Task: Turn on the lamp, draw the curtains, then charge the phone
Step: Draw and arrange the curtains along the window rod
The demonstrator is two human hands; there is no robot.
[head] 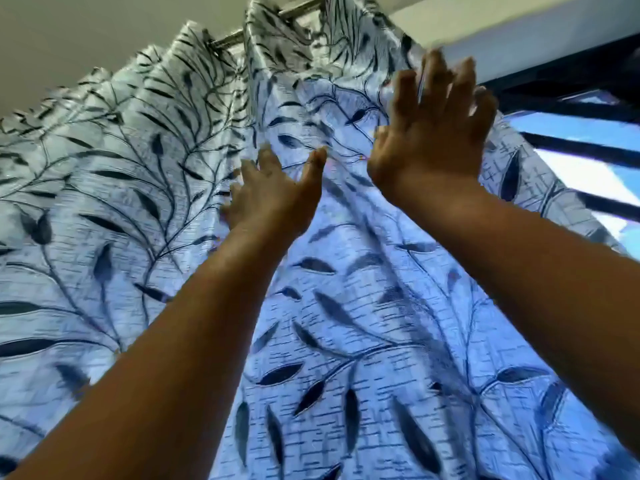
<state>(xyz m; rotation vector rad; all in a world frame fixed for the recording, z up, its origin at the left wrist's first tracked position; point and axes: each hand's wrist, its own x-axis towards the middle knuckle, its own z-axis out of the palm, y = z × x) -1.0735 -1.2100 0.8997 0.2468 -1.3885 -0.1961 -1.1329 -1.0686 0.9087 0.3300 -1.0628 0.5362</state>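
A: Start on the left. What is there?

B: The leaf-patterned curtain (114,188), hanging in folds from a metal curtain rod (228,39) near the ceiling (69,39). It fills nearly the whole view, gathered at the top and spreading downward.

A: And the hands?

B: Both are raised toward the cloth. The left hand (273,192) is at the middle of the panel, fingers spread and fairly straight, thumb out; it grips nothing. Whether its fingertips touch the cloth I cannot tell, since they are blurred. The right hand (433,133) is higher and nearer the curtain's right edge, fingers also splayed and loose, holding nothing. It looks laid against or just in front of the fabric.

A: Further right?

B: A strip of window (581,133) with dark bars (588,147) and bright daylight is uncovered past the curtain's edge.

A: So where does the task stand?

B: I judge step 2 of 3 is in hand. The curtain covers most of the opening, yet that gap on the right suggests the drawing is not finished. Neither lamp nor phone is in view, so I cannot say whether the lamp is on. Charging the phone, being last in order, most likely remains.
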